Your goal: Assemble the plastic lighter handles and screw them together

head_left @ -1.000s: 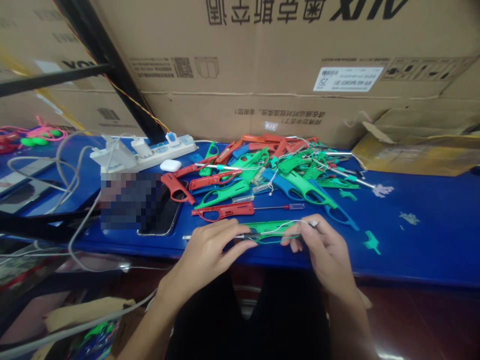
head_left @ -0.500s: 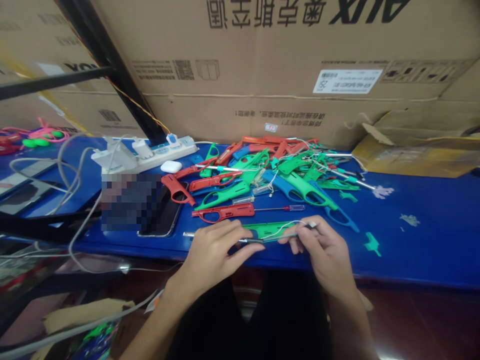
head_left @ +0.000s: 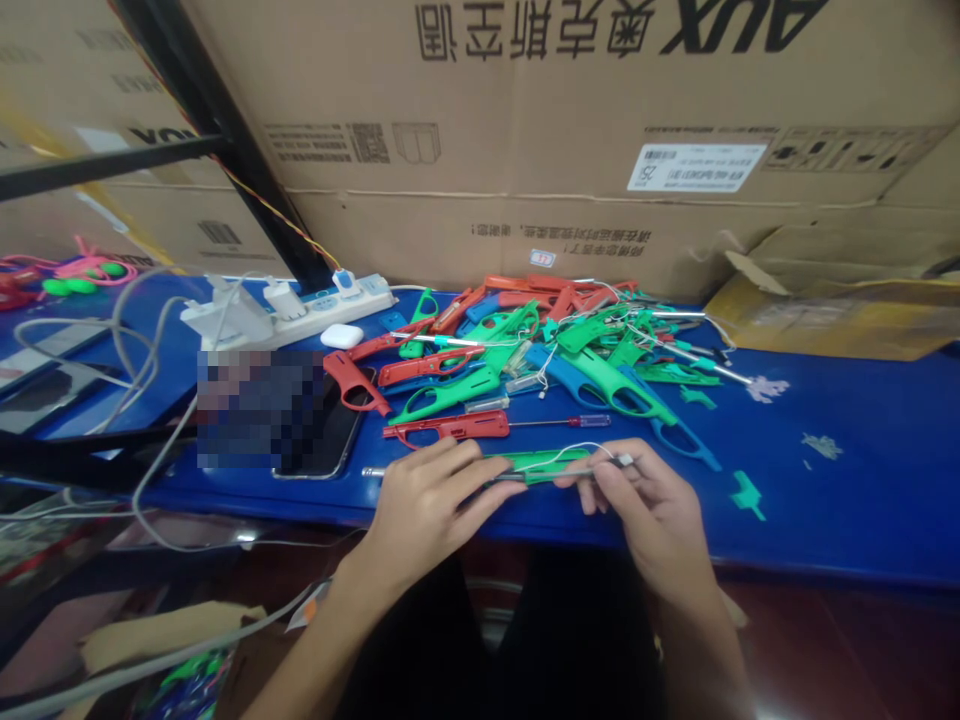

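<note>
My left hand [head_left: 431,500] pinches the left part of a long green plastic shell [head_left: 536,462] with a thin metal rod lying along it, at the near edge of the blue table [head_left: 840,500]. At the shell's right end my right hand [head_left: 645,500] is closed, fingertips on a small white connector on a thin white wire. Just beyond the hands lie a red shell [head_left: 450,428] and a small screwdriver [head_left: 562,422].
A heap of red, green and blue plastic shells [head_left: 555,345] with wires covers the table's middle. A phone [head_left: 322,430], a power strip [head_left: 300,305] with cables and a white earbud case [head_left: 341,335] lie left. Cardboard boxes [head_left: 525,140] stand behind. Green scraps [head_left: 746,492] lie right.
The green shell has tipped from lying flat to nearly edge-on between my hands. Both hands have stayed in place at the table's edge.
</note>
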`<action>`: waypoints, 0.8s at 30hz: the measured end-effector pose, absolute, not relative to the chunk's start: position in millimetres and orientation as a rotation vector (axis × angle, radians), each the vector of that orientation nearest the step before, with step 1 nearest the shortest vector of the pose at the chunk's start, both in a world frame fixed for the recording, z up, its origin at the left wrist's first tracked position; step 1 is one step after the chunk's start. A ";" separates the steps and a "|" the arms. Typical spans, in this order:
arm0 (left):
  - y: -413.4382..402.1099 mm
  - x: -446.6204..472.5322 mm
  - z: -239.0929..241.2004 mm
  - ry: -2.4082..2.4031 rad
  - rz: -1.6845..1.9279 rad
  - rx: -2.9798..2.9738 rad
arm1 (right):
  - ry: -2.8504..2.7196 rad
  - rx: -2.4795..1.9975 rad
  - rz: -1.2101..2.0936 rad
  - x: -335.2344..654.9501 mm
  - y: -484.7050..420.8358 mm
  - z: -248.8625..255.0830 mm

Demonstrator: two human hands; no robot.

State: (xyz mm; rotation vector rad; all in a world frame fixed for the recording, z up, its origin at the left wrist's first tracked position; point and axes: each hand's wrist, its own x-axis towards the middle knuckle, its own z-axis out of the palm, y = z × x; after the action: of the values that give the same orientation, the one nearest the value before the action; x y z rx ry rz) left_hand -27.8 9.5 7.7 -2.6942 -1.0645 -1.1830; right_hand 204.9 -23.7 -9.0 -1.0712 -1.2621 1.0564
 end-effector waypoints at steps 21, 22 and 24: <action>10.3 -24.5 7.6 -1.048 -1.187 -2.730 | -1.351 -1.083 1.038 205.4 -22.5 -5.8; 10.8 -23.8 7.2 -1.049 -1.200 -2.707 | -1.354 -1.088 1.036 205.5 -22.4 -5.8; 11.8 -22.8 6.2 -1.046 -1.219 -2.668 | -1.354 -1.089 1.028 205.6 -22.1 -6.1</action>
State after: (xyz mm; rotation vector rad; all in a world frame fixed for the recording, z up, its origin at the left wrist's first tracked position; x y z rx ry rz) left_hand -22.8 11.8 6.2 -2.6676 -1.0459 -1.2193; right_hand 205.6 -22.1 -6.1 -1.0893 -1.3543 1.0284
